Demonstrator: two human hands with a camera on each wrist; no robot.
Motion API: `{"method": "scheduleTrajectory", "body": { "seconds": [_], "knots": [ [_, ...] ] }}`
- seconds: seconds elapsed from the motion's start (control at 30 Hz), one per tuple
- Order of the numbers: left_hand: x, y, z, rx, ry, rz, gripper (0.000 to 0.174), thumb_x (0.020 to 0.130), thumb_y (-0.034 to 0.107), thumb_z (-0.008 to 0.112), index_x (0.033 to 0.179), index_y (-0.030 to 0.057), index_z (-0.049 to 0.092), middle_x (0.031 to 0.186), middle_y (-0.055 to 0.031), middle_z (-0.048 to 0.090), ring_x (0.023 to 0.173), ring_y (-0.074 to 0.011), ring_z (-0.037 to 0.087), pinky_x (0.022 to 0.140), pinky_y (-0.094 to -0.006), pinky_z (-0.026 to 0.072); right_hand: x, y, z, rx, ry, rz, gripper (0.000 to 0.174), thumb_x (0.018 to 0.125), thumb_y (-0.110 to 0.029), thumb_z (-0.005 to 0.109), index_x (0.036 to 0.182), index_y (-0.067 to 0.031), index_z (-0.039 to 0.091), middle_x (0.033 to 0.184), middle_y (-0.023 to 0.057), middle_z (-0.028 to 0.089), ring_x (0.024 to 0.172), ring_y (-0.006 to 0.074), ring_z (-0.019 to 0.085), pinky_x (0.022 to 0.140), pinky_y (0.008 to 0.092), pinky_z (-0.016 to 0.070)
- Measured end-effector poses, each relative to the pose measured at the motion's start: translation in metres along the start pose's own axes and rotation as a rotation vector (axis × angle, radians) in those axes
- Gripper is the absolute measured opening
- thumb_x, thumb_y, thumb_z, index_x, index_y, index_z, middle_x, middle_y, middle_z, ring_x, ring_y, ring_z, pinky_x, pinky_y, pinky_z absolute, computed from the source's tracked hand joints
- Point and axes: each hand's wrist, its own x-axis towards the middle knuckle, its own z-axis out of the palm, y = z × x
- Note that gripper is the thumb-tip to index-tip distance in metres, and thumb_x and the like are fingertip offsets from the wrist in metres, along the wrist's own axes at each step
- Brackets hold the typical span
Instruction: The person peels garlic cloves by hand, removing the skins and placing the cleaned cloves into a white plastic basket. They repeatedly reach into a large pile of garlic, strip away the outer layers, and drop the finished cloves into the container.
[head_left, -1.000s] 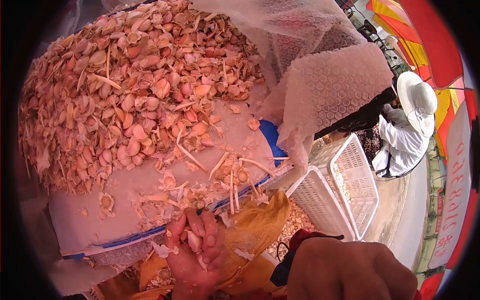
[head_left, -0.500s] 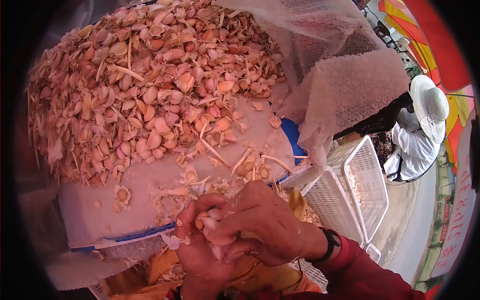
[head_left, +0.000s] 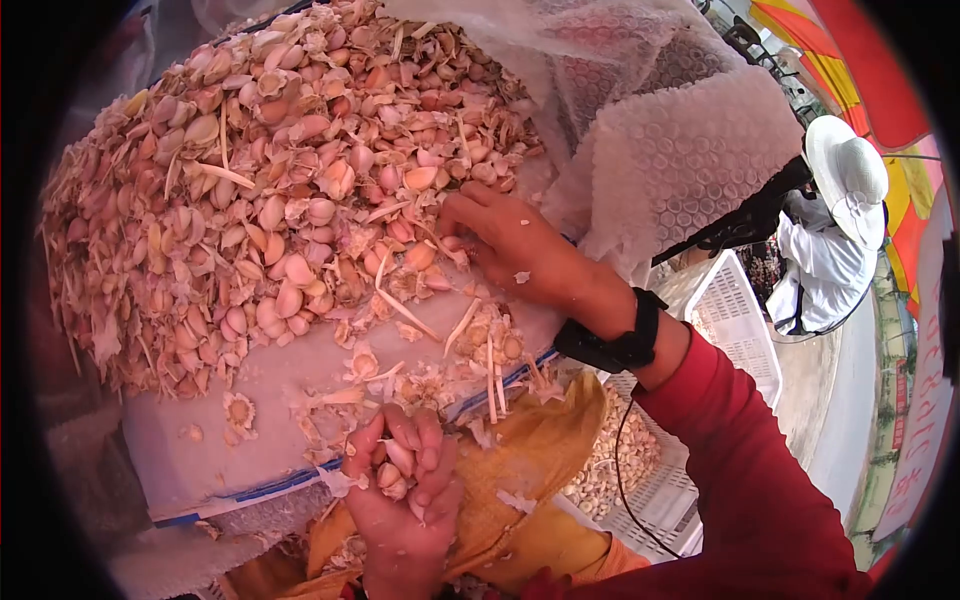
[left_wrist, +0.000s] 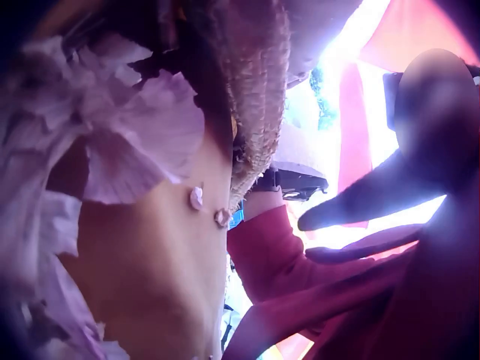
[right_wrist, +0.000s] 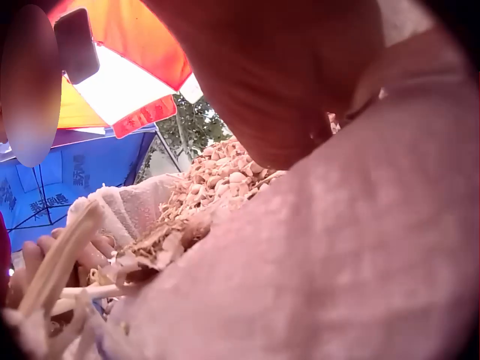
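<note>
A large heap of pinkish garlic cloves [head_left: 250, 230] with papery skins covers the far part of a pale work surface [head_left: 240, 470]. Palm up at the near edge, my left hand [head_left: 408, 530] curls its fingers around a few garlic cloves [head_left: 397, 468]. My right hand [head_left: 525, 255] reaches over to the heap's right edge, its bent fingertips down among the cloves. Whether those fingers pinch one, I cannot tell. Dry stems and root ends [head_left: 490, 335] lie between the hands. Loose garlic skin [left_wrist: 142, 142] fills the left of the left wrist view.
Bubble wrap [head_left: 700, 150] drapes over the right side. White plastic crates [head_left: 740, 320] stand below it; one holds cloves [head_left: 615, 460]. A yellow cloth [head_left: 530, 440] hangs at the near edge, and a thin cable [head_left: 622, 480] runs beside it. A person in a white hat [head_left: 830, 250] sits far right.
My right hand came in to the left hand and its cloves, then moved away and forward to the heap's right edge. The left hand stays near the edge, still holding cloves.
</note>
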Motion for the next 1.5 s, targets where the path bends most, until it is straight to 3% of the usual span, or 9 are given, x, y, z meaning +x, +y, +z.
{"method": "scheduleTrajectory", "body": {
  "seconds": [0.17,0.3,0.4,0.53,0.87,0.97,1.1,1.23,1.5],
  "knots": [
    [-0.006,-0.003,0.002,-0.004,0.006,0.027,0.031,0.097,0.027,0.036,0.078,0.0039,0.045,0.072,-0.0096,0.044,0.043,-0.0112,0.032,0.031,-0.0219,0.0279,-0.021,-0.016,-0.001,0.111,0.071,0.129,0.022,0.079,0.002,0.054,0.098,-0.0023,0.046,0.087,0.0133,0.051,0.08,0.0301,0.053,0.071,0.0351,0.0429],
    [-0.007,-0.002,0.003,0.052,0.048,0.042,0.031,0.097,0.028,0.036,0.082,0.0031,0.048,0.074,-0.0103,0.047,0.043,-0.0115,0.035,0.03,-0.022,0.0283,-0.034,-0.069,-0.024,1.008,0.044,0.415,0.021,0.094,-0.02,0.057,0.104,-0.0064,0.046,0.09,-0.0004,0.05,0.081,0.0064,0.046,0.072,0.0252,0.0402],
    [-0.006,-0.005,0.012,0.087,0.17,0.048,0.031,0.096,0.029,0.038,0.084,0.0032,0.051,0.075,-0.0112,0.049,0.042,-0.0119,0.036,0.031,-0.0221,0.0286,-0.043,-0.119,-0.027,0.859,-0.11,0.219,0.022,0.094,-0.019,0.055,0.109,-0.005,0.047,0.089,0.0025,0.05,0.081,0.0096,0.048,0.072,0.0256,0.0404],
    [-0.008,0.001,0.016,0.049,0.174,0.114,0.033,0.096,0.03,0.037,0.085,0.0025,0.052,0.075,-0.0134,0.051,0.042,-0.0124,0.036,0.03,-0.0226,0.0289,-0.031,-0.114,-0.016,0.202,0.084,0.032,0.021,0.088,-0.01,0.059,0.106,-0.0038,0.051,0.09,0.0071,0.051,0.083,0.0174,0.052,0.071,0.029,0.0419],
    [-0.004,0.008,-0.002,-0.038,-0.032,0.039,0.034,0.097,0.028,0.034,0.082,0.0027,0.05,0.074,-0.0128,0.047,0.043,-0.0131,0.034,0.031,-0.023,0.0291,0.019,-0.021,0.011,-0.003,-0.053,-0.101,0.031,0.065,0.007,0.054,0.094,-0.0043,0.053,0.088,0.0154,0.052,0.082,0.0358,0.054,0.067,0.041,0.0426],
    [-0.005,0.007,-0.004,-0.032,-0.051,0.032,0.033,0.097,0.027,0.034,0.081,0.003,0.049,0.073,-0.0121,0.047,0.043,-0.0126,0.033,0.031,-0.0226,0.0291,0.007,-0.016,0.013,0.1,0.079,-0.157,0.03,0.066,0.006,0.055,0.094,-0.0051,0.054,0.086,0.0147,0.053,0.081,0.036,0.053,0.067,0.0406,0.0428],
    [-0.013,0.007,-0.003,0.01,-0.044,0.062,0.031,0.097,0.026,0.035,0.081,0.0032,0.049,0.075,-0.0119,0.048,0.044,-0.0122,0.035,0.031,-0.0224,0.0293,-0.017,-0.043,-0.004,0.305,0.035,0.201,0.016,0.08,-0.001,0.063,0.094,-0.0058,0.058,0.085,0.0029,0.054,0.075,0.0115,0.052,0.067,0.0259,0.0422],
    [-0.02,0.002,0.004,0.041,0.001,0.068,0.029,0.096,0.026,0.037,0.085,0.0034,0.051,0.078,-0.0116,0.049,0.045,-0.0118,0.037,0.031,-0.0217,0.0295,-0.033,-0.065,-0.015,0.62,0.135,0.315,0.017,0.084,-0.014,0.066,0.095,-0.003,0.059,0.074,-0.001,0.054,0.067,0.0056,0.051,0.059,0.0228,0.0411],
    [-0.051,0.005,0.017,0.024,-0.006,0.112,0.033,0.098,0.028,0.034,0.087,0.0025,0.052,0.077,-0.0114,0.048,0.046,-0.011,0.036,0.032,-0.0201,0.0303,-0.05,-0.131,-0.013,1.24,0.085,0.486,0.031,0.085,-0.02,0.063,0.108,-0.0004,0.056,0.089,0.003,0.058,0.076,0.0101,0.056,0.07,0.0241,0.0461]
  ]
}}
